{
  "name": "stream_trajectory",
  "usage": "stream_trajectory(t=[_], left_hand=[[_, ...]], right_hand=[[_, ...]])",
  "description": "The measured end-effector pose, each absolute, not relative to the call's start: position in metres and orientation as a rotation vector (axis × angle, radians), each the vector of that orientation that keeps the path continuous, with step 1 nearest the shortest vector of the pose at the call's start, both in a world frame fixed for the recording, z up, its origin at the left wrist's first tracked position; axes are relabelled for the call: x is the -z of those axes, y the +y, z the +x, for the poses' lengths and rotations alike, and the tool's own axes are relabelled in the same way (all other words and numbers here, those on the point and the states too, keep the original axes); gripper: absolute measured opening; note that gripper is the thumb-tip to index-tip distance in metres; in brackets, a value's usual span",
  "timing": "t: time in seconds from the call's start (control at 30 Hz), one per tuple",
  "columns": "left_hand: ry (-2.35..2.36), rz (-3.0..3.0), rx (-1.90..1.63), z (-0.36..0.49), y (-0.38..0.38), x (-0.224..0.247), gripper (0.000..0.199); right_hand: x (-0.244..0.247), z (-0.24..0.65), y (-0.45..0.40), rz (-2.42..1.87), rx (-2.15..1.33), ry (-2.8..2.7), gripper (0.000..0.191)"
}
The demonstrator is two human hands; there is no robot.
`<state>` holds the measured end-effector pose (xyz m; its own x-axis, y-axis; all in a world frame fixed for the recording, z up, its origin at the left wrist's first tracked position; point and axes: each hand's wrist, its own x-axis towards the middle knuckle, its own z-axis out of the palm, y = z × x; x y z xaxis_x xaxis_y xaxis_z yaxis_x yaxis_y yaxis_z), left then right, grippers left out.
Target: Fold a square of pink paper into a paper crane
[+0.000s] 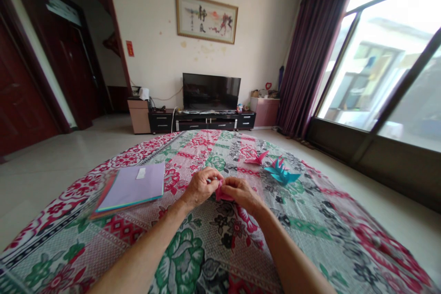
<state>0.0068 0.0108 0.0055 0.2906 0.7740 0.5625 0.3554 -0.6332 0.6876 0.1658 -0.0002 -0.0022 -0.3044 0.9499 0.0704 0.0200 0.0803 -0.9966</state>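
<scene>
Near the middle of the patterned tablecloth, my left hand and my right hand meet over a small folded pink paper. Both pinch it between thumb and fingers, and the fingers cover much of its upper part. To the right and farther back lie folded paper pieces with pointed tips: a pink one and a blue one, with more pink showing behind the blue.
A stack of coloured paper sheets, purple on top, lies on the left of the round table, with a small white piece on it. Beyond the table stand a television and a low cabinet.
</scene>
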Motion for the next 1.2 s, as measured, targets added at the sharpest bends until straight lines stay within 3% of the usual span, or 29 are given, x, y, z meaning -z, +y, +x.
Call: stream_trajectory(t=[0.8,1.2], left_hand=[[0.991,2.254,-1.329,0.007,0.01,-0.004,0.016],[0.921,2.607,-1.293,0.003,0.008,-0.008,0.014]], right_hand=[[0.009,0.163,0.004,-0.956,-1.345,-1.446,0.035],[0.005,0.164,0.001,-1.0,-1.37,-1.508,0.024]])
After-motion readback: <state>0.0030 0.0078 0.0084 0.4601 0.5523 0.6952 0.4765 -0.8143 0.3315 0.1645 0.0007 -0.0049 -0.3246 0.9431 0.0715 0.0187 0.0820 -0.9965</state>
